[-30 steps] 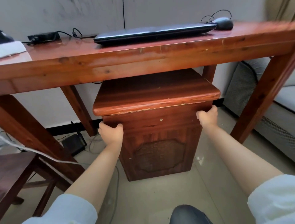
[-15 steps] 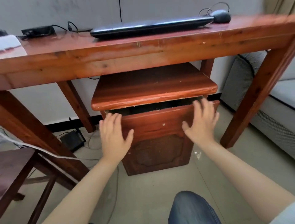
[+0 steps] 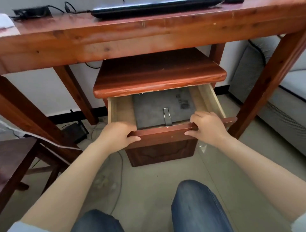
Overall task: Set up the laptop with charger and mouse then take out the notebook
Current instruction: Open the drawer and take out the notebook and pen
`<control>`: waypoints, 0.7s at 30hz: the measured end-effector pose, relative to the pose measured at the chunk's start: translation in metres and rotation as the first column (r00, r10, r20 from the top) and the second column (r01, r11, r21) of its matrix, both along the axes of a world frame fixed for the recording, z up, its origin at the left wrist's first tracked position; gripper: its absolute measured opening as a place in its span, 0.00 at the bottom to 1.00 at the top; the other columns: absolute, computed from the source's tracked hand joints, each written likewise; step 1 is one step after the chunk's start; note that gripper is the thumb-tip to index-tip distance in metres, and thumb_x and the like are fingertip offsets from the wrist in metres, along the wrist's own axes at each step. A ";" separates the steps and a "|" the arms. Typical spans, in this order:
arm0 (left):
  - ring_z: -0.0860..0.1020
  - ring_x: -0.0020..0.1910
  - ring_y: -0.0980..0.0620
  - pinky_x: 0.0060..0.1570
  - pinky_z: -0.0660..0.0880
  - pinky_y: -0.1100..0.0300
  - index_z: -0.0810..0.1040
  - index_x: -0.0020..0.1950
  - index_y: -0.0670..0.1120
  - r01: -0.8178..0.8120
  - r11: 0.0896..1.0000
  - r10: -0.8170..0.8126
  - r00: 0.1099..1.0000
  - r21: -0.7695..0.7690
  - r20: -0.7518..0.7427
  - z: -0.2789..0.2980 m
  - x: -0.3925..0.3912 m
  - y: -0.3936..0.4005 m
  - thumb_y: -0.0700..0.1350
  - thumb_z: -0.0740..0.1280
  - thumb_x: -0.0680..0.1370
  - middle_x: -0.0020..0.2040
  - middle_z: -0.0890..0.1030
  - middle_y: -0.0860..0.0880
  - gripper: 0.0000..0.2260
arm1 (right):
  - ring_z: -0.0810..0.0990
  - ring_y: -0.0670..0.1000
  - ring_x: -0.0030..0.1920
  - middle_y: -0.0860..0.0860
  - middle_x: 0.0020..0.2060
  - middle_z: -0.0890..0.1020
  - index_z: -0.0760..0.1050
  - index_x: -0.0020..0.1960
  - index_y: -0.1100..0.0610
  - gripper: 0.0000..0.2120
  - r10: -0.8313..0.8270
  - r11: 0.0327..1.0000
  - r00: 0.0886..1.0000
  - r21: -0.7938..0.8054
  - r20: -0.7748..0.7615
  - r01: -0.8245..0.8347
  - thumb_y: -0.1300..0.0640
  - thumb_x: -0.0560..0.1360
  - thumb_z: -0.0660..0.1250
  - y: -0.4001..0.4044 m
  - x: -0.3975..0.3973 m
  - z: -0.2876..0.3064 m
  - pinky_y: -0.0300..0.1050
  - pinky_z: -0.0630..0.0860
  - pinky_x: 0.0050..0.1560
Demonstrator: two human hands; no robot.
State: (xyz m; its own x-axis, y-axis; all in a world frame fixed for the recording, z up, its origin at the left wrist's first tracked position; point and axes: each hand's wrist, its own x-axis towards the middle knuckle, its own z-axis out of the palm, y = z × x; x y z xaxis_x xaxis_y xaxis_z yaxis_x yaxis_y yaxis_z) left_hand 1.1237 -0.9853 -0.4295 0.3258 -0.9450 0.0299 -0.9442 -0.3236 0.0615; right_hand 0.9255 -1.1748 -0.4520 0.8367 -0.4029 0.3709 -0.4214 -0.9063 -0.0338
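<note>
A grey notebook [image 3: 159,107] with a metal clasp lies flat in the open top drawer [image 3: 165,132] of a small wooden cabinet [image 3: 157,74] under the table. My left hand [image 3: 117,134] grips the left part of the drawer's front edge. My right hand [image 3: 207,125] grips the right part of that edge. Up on the wooden table [image 3: 149,36] lies the shut black laptop [image 3: 155,7], with a charger cable plugged in at its left and the charger brick [image 3: 31,11] at the far left. The mouse [image 3: 233,1] is barely seen at the top edge.
A dark chair [image 3: 18,159] stands at the left. A grey sofa [image 3: 281,92] is at the right behind the table leg. A black router [image 3: 76,132] and cables lie on the floor by the wall. My jeans-clad knees fill the bottom.
The drawer has slid out toward me, and the notebook inside now shows. Both hands went from flat on the drawer front to gripping its top edge.
</note>
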 end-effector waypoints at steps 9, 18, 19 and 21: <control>0.76 0.52 0.48 0.43 0.71 0.57 0.74 0.51 0.45 0.096 0.967 -0.097 0.995 0.236 -0.008 -0.061 -0.021 0.013 0.55 0.59 0.78 0.52 0.80 0.48 0.14 | 0.78 0.55 0.24 0.56 0.23 0.77 0.73 0.25 0.63 0.21 0.155 0.988 0.986 0.005 -0.068 -0.155 0.60 0.45 0.84 0.015 -0.019 -0.062 0.38 0.74 0.25; 0.76 0.54 0.45 0.47 0.73 0.55 0.73 0.58 0.45 0.016 0.933 0.043 0.987 0.359 -0.156 -0.066 -0.017 -0.002 0.61 0.56 0.77 0.56 0.78 0.46 0.22 | 0.70 0.51 0.37 0.48 0.31 0.69 0.63 0.29 0.52 0.23 0.177 0.823 0.866 0.553 -0.468 0.130 0.42 0.79 0.49 0.005 0.014 -0.043 0.43 0.63 0.36; 0.76 0.55 0.44 0.50 0.73 0.55 0.72 0.60 0.45 -0.039 0.942 0.111 0.974 0.334 -0.200 -0.067 -0.015 -0.009 0.60 0.56 0.77 0.58 0.78 0.45 0.22 | 0.71 0.52 0.37 0.50 0.31 0.70 0.61 0.28 0.53 0.25 0.119 0.819 0.849 0.535 -0.514 0.209 0.42 0.79 0.48 0.003 0.021 -0.042 0.44 0.63 0.35; 0.74 0.60 0.44 0.58 0.73 0.53 0.69 0.65 0.44 -0.176 0.956 0.250 0.908 0.235 -0.336 -0.071 -0.013 -0.026 0.55 0.57 0.79 0.63 0.76 0.43 0.20 | 0.76 0.54 0.46 0.55 0.41 0.78 0.71 0.35 0.55 0.22 0.010 0.859 0.797 0.414 -0.604 0.302 0.43 0.79 0.50 -0.001 0.031 -0.042 0.45 0.69 0.39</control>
State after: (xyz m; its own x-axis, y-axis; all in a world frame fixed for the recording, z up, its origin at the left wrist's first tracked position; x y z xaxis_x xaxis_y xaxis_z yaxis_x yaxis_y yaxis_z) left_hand 1.1111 -1.0113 -0.5004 0.4733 -0.8266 -0.3045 -0.7773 -0.5545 0.2972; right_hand 0.9568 -1.1756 -0.4940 0.7391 -0.5277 -0.4187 -0.6276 -0.7652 -0.1436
